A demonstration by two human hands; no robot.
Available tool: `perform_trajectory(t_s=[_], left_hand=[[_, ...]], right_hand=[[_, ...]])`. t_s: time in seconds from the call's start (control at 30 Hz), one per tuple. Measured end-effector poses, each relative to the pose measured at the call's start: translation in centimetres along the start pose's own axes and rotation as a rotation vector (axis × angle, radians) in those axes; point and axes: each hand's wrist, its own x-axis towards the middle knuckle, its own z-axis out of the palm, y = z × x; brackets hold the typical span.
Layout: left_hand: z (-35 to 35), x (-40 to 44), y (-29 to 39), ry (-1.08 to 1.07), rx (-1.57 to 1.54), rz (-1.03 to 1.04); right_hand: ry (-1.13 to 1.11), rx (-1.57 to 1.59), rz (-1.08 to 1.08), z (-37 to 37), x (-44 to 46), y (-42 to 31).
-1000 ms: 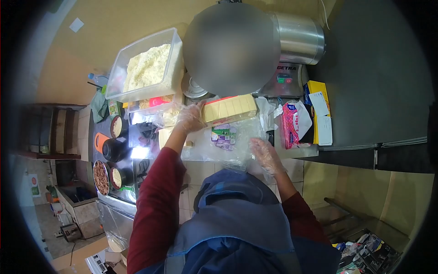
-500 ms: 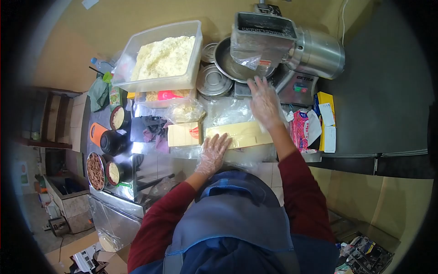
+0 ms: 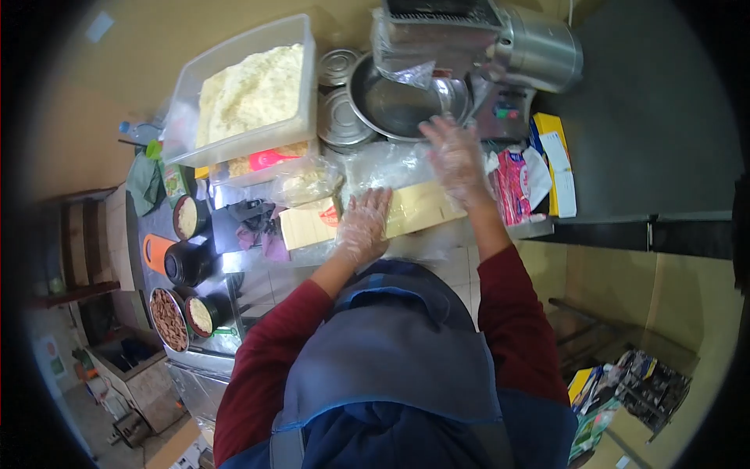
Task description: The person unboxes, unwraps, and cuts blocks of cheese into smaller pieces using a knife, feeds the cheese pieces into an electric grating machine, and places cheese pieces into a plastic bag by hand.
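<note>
In the head view, a long pale yellow block of cheese (image 3: 424, 207) lies on clear plastic sheeting at the counter's front. My left hand (image 3: 364, 227), in a clear plastic glove, rests flat with fingers outstretched on the block's left end. Beside it sits a shorter block with a red mark (image 3: 310, 224). My right hand (image 3: 455, 160), also gloved, is open with fingers spread by the block's right end. Its fingertips reach toward the front rim of a round metal bowl (image 3: 400, 108); whether they touch it I cannot tell. The bowl stands under a metal grating machine (image 3: 441, 35).
A large clear tub (image 3: 311, 74) of grated cheese stands at the back left, above another container with a pink scoop (image 3: 273, 158). Round metal lids (image 3: 344, 117) lie beside the bowl. A pink packet (image 3: 512, 187) and yellow box (image 3: 564, 184) are at right. Bowls (image 3: 187, 262) stand at left.
The view has shifted, so the counter sits higher and farther left. My right hand has drawn slightly back toward the cheese's right end. My left hand stays on the block.
</note>
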Motion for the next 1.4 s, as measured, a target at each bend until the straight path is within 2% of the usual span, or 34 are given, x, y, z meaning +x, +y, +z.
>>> perform_trajectory(t_s=[0.07, 0.1, 0.17, 0.2, 0.27, 0.4, 0.43, 0.5, 0.6, 0.8, 0.9, 1.03, 1.1, 1.23, 1.4], left_hand=[[-0.4, 0.5, 0.3, -0.048, -0.015, 0.013], [0.0, 0.7, 0.4, -0.051, -0.007, -0.012], [0.8, 1.0, 0.2, -0.003, -0.019, -0.018], [1.1, 1.0, 0.1, -0.009, -0.011, -0.005], [1.5, 0.9, -0.3, 0.059, -0.014, 0.030], [2.0, 0.7, -0.8, 0.168, -0.057, 0.106], [2.2, 0.7, -1.1, 0.171, -0.050, 0.106], [2.3, 0.4, -1.4, 0.207, -0.101, 0.167], [1.9, 0.3, -1.5, 0.207, -0.126, 0.197], [0.6, 0.4, -0.7, 0.062, -0.100, 0.110], [0.3, 0.5, -0.4, 0.048, -0.095, 0.094], [0.6, 0.6, -0.2, 0.064, -0.056, 0.073], [0.4, 0.7, 0.0, 0.078, -0.049, 0.075], [0.0, 0.5, 0.4, 0.073, -0.029, 0.065], [0.3, 0.5, 0.3, 0.087, -0.027, 0.065]], right_hand=[[-0.061, 0.343, 0.377, -5.1, -2.0, 1.9], [-0.058, 0.333, 0.394, -6.0, -3.8, 3.1], [-0.028, 0.401, 0.675, -7.2, -6.8, 5.0], [-0.023, 0.397, 0.690, -7.1, -7.2, 5.4], [0.065, 0.197, 0.457, -6.2, -6.9, 6.5], [0.045, 0.081, 0.374, -2.4, -4.2, 8.5], [0.052, 0.083, 0.374, -2.1, -3.5, 8.7], [-0.232, 0.010, 0.533, -1.8, -2.3, 9.1], [-0.111, -0.051, 0.454, -0.2, -2.3, 10.0], [-0.172, -0.027, 0.433, 0.5, -2.0, 10.7], [-0.127, -0.014, 0.473, 0.3, -1.8, 11.3], [-0.140, -0.023, 0.406, -0.9, -1.8, 10.9], [-0.176, -0.128, 0.380, 0.1, -2.0, 10.3], [-0.196, -0.041, 0.325, 0.6, -1.8, 10.4], [-0.392, -0.047, 0.350, -0.4, -0.2, 10.4]])
